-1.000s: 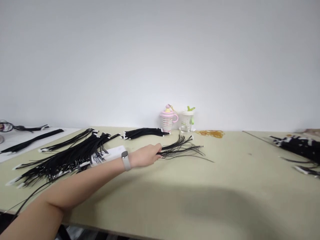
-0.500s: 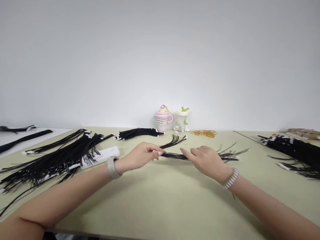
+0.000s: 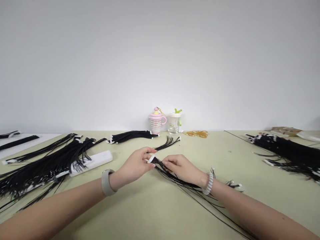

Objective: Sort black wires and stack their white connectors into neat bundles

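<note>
**Left hand [image 3: 133, 165] and right hand [image 3: 181, 167] clamped on black wire bundle [image 3: 160, 164]**
We pinch it fingertip to fingertip (open worktop [image 3: 150, 213] in front).

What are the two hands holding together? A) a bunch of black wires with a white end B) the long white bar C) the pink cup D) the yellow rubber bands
A: the left hand and the right hand pinch a bunch of black wires next to its white end.
</note>
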`<state>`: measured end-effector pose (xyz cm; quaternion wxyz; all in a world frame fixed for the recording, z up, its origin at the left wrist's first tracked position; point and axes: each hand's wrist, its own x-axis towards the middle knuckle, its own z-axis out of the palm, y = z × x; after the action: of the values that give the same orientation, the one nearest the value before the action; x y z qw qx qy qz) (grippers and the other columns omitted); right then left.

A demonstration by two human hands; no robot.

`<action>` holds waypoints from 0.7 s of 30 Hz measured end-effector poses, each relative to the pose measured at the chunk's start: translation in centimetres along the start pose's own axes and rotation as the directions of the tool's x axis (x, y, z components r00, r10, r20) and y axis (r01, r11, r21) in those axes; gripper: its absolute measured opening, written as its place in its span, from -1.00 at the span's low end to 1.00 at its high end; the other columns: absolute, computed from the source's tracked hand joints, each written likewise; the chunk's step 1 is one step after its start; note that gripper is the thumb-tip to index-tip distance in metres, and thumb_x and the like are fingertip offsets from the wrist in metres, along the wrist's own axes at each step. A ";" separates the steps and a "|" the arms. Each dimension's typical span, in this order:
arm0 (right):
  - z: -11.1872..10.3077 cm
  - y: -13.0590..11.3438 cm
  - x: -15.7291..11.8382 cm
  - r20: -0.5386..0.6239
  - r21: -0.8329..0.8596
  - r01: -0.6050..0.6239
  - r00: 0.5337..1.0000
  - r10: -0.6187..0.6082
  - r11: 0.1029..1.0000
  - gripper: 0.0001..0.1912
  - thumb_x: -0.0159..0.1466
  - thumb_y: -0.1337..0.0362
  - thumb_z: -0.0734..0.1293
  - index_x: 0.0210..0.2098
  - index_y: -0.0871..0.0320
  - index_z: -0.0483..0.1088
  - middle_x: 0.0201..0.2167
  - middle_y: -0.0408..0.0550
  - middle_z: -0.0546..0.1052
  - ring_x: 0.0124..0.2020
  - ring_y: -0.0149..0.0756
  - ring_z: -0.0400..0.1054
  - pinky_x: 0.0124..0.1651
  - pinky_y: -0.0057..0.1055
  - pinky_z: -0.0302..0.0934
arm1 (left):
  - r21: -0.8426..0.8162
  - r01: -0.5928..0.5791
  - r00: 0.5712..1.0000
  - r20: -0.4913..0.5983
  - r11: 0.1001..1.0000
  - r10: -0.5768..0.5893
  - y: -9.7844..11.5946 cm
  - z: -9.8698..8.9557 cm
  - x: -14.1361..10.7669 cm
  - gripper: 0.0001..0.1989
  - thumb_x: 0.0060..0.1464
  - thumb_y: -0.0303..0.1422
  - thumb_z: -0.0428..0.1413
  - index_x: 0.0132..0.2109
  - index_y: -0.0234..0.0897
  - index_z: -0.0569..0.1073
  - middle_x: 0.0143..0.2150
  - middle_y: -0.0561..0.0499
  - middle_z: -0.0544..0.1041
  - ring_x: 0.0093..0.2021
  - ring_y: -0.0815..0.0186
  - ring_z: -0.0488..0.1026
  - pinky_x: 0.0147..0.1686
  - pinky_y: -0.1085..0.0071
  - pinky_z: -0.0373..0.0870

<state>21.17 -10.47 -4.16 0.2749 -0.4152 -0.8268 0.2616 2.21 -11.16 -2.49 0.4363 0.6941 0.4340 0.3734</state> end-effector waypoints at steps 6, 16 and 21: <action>-0.2 -0.7 -0.3 0.053 0.108 -0.037 0.998 0.031 0.993 -0.65 0.23 0.09 0.11 -0.44 0.23 0.34 -0.59 -0.18 0.28 -0.57 -0.51 0.08 -0.51 -0.54 -0.01 | -0.009 0.031 0.997 0.074 0.999 -0.030 0.5 -0.5 -0.8 -0.65 -0.15 -0.34 0.17 -0.15 -0.32 0.40 -0.35 0.00 0.48 -0.37 0.37 0.45 -0.33 0.42 0.39; 0.2 -1.3 -0.9 -0.046 0.003 0.142 0.989 -0.142 0.990 -0.66 0.24 0.17 0.11 -0.53 0.24 0.31 -0.59 -0.18 0.26 -0.55 -0.52 0.04 -0.48 -0.54 -0.05 | -0.096 0.027 0.978 0.207 0.995 -0.006 -0.4 -0.4 -0.9 -0.68 -0.04 -0.20 0.11 -0.14 -0.25 0.46 -0.22 0.00 0.52 -0.26 0.35 0.48 -0.23 0.42 0.45; 0.0 -1.9 -1.2 -0.050 -0.138 0.244 0.966 -0.253 0.960 -0.70 0.24 0.28 0.10 -0.49 0.23 0.37 -0.61 -0.18 0.32 -0.55 -0.52 0.08 -0.46 -0.55 -0.02 | -0.183 0.100 0.982 0.179 0.978 -0.067 -0.4 0.1 -1.3 -0.75 -0.07 -0.21 0.15 -0.30 -0.29 0.39 -0.41 0.09 0.49 -0.41 0.44 0.50 -0.33 0.49 0.45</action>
<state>20.75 -12.49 -3.13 0.3052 -0.3338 -0.8781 0.1561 1.79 -12.28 -3.12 0.5522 0.6596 0.3859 0.3334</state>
